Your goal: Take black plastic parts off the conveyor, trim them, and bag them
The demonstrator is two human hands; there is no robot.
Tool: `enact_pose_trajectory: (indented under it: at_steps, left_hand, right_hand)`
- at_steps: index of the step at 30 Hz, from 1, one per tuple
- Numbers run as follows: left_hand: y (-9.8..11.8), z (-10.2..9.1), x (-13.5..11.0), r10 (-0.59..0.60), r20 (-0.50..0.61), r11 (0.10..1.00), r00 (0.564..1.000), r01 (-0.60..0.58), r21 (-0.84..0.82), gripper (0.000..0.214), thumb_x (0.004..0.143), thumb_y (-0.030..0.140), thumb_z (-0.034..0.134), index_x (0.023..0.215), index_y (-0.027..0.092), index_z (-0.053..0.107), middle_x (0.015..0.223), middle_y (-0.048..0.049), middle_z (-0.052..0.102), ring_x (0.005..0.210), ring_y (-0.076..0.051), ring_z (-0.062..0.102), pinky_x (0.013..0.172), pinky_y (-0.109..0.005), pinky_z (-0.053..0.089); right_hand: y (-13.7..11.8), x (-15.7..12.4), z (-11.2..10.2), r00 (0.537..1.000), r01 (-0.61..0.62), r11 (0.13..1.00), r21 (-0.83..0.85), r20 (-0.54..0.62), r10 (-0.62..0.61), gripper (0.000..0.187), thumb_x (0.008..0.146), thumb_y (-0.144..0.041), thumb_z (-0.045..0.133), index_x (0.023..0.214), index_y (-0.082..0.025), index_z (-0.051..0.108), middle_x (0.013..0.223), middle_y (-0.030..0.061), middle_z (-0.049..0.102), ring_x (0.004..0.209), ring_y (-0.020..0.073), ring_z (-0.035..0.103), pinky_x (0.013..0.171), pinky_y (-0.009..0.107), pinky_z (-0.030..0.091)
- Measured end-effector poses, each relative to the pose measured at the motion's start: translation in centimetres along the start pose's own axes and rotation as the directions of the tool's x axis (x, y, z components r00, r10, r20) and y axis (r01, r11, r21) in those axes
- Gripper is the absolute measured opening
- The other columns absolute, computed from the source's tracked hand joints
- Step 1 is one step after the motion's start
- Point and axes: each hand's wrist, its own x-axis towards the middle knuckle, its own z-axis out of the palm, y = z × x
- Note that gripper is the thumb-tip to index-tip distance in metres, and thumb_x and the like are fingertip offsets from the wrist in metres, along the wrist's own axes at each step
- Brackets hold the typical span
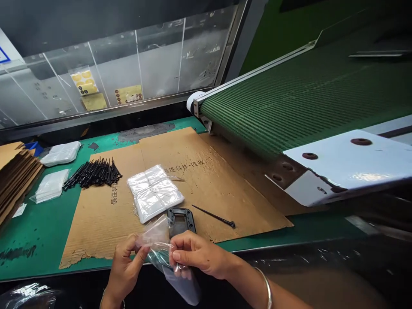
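Note:
Between my two hands is a clear plastic bag [157, 231], pinched near its edge and hanging below the table's front edge. My left hand [128, 262] grips it between thumb and fingers. On the other side my right hand [195, 255] has its thumb and fingers closed on the same film. Just beyond my right hand lies a black plastic frame part [189, 219] with a rectangular opening, partly hidden by the bag. To its right rests a single black cable tie [214, 216]. A tied bundle of clear bags [156, 193] sits behind the frame part.
Loose black cable ties [93, 174] are heaped at the left of a cardboard sheet [234, 214]. Two more bag stacks, one white bundle [62, 153] and one smaller stack [50, 185], lie further left, near stacked cardboard [17, 180]. A green conveyor belt [289, 107] slopes at the right.

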Motion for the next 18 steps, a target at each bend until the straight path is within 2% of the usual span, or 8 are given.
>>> enact_pose_trajectory:
  at_steps: [3,7,10,12,13,14,16,18]
  left_hand:
    - [0.3,-0.5,0.1,-0.002,0.033,0.999,0.999,0.001,0.033,0.028,0.081,0.034,0.056,0.059,0.018,0.052,0.056,0.0037,0.044,0.055,-0.011,0.041,0.053,-0.022,0.033]
    - [0.4,0.1,0.1,-0.035,0.037,0.999,0.999,0.036,-0.025,0.018,0.08,0.032,0.057,0.069,0.019,0.056,0.062,0.0025,0.052,0.061,-0.012,0.047,0.06,-0.022,0.037]
    - [0.5,1.5,-0.4,-0.05,-0.211,0.988,0.976,0.017,-0.155,0.023,0.078,0.03,0.061,0.1,0.025,0.054,0.074,0.0028,0.057,0.072,-0.012,0.052,0.07,-0.022,0.041]
    - [0.8,2.4,-0.9,-0.05,-0.397,0.977,0.916,-0.039,-0.212,0.029,0.075,0.028,0.065,0.102,0.027,0.052,0.073,0.0041,0.055,0.07,-0.011,0.052,0.068,-0.02,0.041]
    - [1.1,2.8,-1.1,-0.056,-0.403,0.969,0.913,-0.047,-0.243,0.026,0.075,0.029,0.065,0.098,0.026,0.054,0.071,0.0039,0.054,0.067,-0.011,0.051,0.065,-0.02,0.041]
    - [1.4,3.1,-1.3,-0.068,-0.327,0.957,0.943,-0.031,-0.288,0.022,0.074,0.032,0.066,0.093,0.024,0.056,0.07,0.0031,0.054,0.065,-0.011,0.05,0.062,-0.02,0.04]
    - [2.0,3.7,-1.6,-0.088,0.007,0.92,0.996,0.084,-0.383,0.023,0.073,0.039,0.065,0.084,0.02,0.059,0.069,0.0001,0.055,0.062,-0.013,0.048,0.058,-0.023,0.038]
    - [2.5,4.2,-1.7,-0.1,0.274,0.868,0.957,0.218,-0.445,0.026,0.073,0.042,0.064,0.075,0.017,0.059,0.066,-0.001,0.053,0.06,-0.013,0.044,0.057,-0.024,0.036]
  right_hand:
    - [0.5,-0.5,-0.3,0.999,0.01,1.0,-0.029,-0.03,-0.011,0.046,0.062,-0.055,0.069,0.063,-0.012,0.053,0.051,-0.0033,0.054,0.044,0.0049,0.046,0.043,0.017,0.034]
    - [0.6,-0.8,0.0,0.978,0.146,0.976,-0.16,-0.128,-0.167,0.051,0.06,-0.058,0.069,0.052,-0.016,0.041,0.043,-0.0088,0.037,0.04,0.0027,0.029,0.039,0.018,0.019]
    - [0.2,-1.3,0.6,0.939,0.232,0.917,-0.324,-0.171,-0.298,0.053,0.067,-0.063,0.061,0.051,-0.016,0.04,0.045,-0.0078,0.034,0.044,0.0044,0.027,0.042,0.02,0.019]
    - [-0.1,-1.6,1.2,0.907,0.242,0.849,-0.469,-0.202,-0.37,0.05,0.072,-0.06,0.058,0.053,-0.016,0.043,0.048,-0.0061,0.037,0.047,0.006,0.031,0.045,0.021,0.023]
    - [-0.1,-1.8,1.5,0.894,0.231,0.811,-0.538,-0.211,-0.395,0.047,0.074,-0.056,0.059,0.054,-0.016,0.045,0.049,-0.0055,0.038,0.048,0.0067,0.033,0.046,0.021,0.024]
    - [0.0,-1.8,1.7,0.888,0.218,0.772,-0.597,-0.207,-0.411,0.044,0.075,-0.052,0.06,0.054,-0.016,0.045,0.05,-0.0052,0.04,0.048,0.0071,0.034,0.047,0.022,0.025]
    - [0.4,-1.8,2.1,0.888,0.21,0.694,-0.689,-0.163,-0.43,0.04,0.077,-0.046,0.059,0.053,-0.017,0.045,0.05,-0.0049,0.04,0.048,0.0078,0.035,0.048,0.023,0.025]
    - [1.0,-1.7,2.4,0.883,0.238,0.614,-0.752,-0.095,-0.459,0.039,0.08,-0.043,0.057,0.052,-0.018,0.045,0.05,-0.0044,0.039,0.048,0.0088,0.034,0.048,0.024,0.024]
